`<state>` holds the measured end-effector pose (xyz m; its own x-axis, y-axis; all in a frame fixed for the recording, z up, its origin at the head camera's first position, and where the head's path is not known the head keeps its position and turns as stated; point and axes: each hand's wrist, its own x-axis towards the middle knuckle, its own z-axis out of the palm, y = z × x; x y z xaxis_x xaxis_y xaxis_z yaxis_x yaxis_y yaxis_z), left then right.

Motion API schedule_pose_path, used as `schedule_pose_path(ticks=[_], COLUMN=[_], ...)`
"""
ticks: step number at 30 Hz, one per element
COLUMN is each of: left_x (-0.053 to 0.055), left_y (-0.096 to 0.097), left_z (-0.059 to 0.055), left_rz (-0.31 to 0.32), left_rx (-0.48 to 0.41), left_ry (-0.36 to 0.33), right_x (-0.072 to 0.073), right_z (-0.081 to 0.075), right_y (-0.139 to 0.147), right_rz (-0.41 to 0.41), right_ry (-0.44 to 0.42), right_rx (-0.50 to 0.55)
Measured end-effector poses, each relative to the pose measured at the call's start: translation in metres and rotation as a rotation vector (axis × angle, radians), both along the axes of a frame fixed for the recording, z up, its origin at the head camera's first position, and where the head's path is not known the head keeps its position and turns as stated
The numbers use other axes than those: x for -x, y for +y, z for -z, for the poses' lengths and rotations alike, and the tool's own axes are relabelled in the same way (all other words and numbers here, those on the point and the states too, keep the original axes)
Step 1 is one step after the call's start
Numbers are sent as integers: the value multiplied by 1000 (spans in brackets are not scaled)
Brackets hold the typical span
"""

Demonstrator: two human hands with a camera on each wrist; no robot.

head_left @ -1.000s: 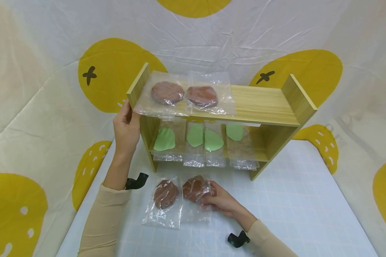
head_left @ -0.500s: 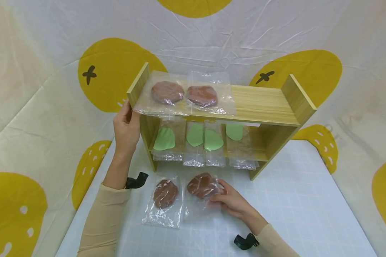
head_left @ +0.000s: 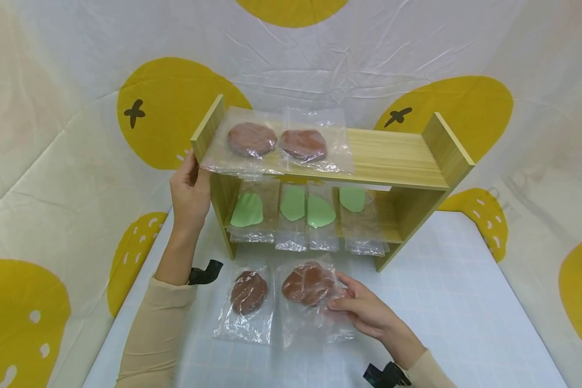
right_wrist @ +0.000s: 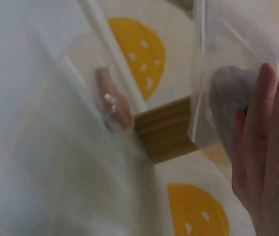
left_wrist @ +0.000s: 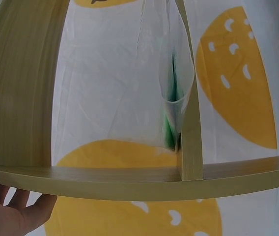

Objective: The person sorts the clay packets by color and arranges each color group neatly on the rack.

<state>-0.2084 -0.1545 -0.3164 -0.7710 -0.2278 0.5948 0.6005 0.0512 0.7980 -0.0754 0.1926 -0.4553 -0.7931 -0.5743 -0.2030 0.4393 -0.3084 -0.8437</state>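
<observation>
A small wooden shelf (head_left: pixel 393 156) stands on the table. My left hand (head_left: pixel 190 196) grips its left side panel near the top board, its fingertips (left_wrist: pixel 43 206) against the panel's outer face. Lower right, my right hand (head_left: pixel 368 310) pinches a clear zip bag with a flat brown patty (head_left: pixel 307 284) inside, thumb in front, and holds it raised over the table. In the right wrist view the bagged patty (right_wrist: pixel 225 103) is partly hidden by the fingers. A second bagged brown patty (head_left: pixel 249 292) lies on the table to its left.
Two bagged brown patties, one at the left (head_left: pixel 252 140) and one beside it (head_left: pixel 304 145), lie on the top board. Several bags with green leaf-like pieces (head_left: pixel 321 211) sit on the lower board, their ends over its front edge. A patterned cloth (head_left: pixel 339 54) hangs behind.
My right hand has lifted the bagged patty off the table, drawing it slightly right and tilting it up toward the camera. The left hand has stayed on the shelf.
</observation>
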Motion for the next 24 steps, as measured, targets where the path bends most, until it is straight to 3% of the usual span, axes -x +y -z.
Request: schedule_pose_path(ticks=[6,13,16,24], left_x=[-17,-18,-17,2], left_y=[7,8,7,-1], left_z=[-16,-17,-16,3], left_rz=[-15,-24,-24,-7], left_rx=[20,32,30,15], left_ry=[-8,-15,-18,-6], right_x=[-9,-16,-15,-10], right_z=[-15,-40,-54,-93], right_y=[5,6,12,36], right_rz=[-92,-183,-193,-130], right_ry=[40,163,231,330], right_rx=[193,338,361,377])
